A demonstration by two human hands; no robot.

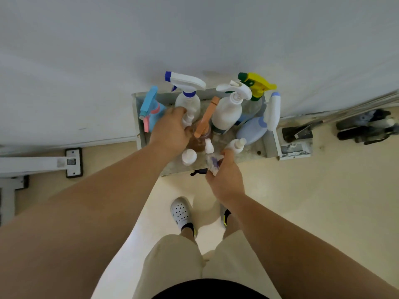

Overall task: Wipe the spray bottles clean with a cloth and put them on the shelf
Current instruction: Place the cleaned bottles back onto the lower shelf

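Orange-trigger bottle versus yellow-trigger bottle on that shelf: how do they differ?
The orange-trigger bottle has an orange head; the yellow-trigger bottle has a yellow head with a green nozzle. The orange-trigger bottle's body is brown; the yellow-trigger bottle's looks clear, mostly hidden behind a white pump bottle. The orange-trigger bottle stands mid-shelf; the yellow-trigger bottle at the back right. Both stand upright on the shelf.

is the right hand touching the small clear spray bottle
Touching. The head view shows the right hand pinching the small clear spray bottle between thumb and fingers.
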